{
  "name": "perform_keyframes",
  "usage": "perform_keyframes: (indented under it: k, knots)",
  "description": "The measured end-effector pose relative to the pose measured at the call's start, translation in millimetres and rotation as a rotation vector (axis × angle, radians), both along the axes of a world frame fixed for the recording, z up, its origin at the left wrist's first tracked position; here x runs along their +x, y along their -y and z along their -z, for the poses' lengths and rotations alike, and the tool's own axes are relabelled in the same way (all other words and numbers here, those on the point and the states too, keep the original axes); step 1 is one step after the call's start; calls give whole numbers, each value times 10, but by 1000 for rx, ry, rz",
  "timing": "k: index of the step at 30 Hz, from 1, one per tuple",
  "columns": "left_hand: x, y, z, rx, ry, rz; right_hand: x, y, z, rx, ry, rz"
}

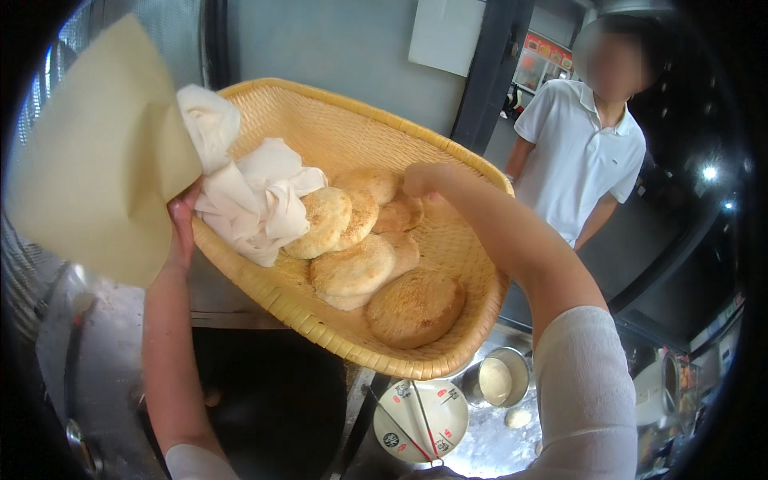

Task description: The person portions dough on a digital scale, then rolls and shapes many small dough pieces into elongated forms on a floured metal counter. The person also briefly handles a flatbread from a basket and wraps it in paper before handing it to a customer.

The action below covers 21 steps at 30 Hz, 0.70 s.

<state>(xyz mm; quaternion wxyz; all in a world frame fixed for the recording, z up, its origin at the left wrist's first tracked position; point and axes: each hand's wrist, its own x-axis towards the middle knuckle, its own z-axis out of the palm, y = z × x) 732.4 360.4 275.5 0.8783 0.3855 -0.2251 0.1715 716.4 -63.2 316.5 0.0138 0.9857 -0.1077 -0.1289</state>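
An oval woven basket (300, 324) holds several round flatbreads (414, 309) with browned, seeded tops. A crumpled white cloth (258, 198) lies at the basket's left end, against the breads. My left hand (186, 210) is at the left rim by the cloth, with a large tan sheet (108, 162), seemingly paper, against its fingers; the sheet partly hides the hand. My right hand (427, 180) reaches into the basket and touches the flatbreads near the far side. Its fingertips are hidden, so its grip cannot be made out.
A person in a white polo shirt (579, 162) stands at the right. Below the basket are a dark round opening (270, 402), a patterned plate (393, 429) with metal tongs (429, 432), a metal pot (521, 375) and a dough piece (518, 418).
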Motion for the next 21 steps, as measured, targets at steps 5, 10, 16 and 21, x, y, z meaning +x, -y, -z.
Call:
perform_keyframes:
  k: [5,10,16,21]
  knots:
    - [-13,-51,201,739,169,-545,195,255,438,401,73,192]
    - [-181,-60,156,1021,283,-893,196,234,513,813,127,284]
    - [-312,32,63,1191,316,-1126,130,140,300,935,-8,363]
    - [-372,42,-1,1264,305,-1213,-178,144,-156,1005,140,365]
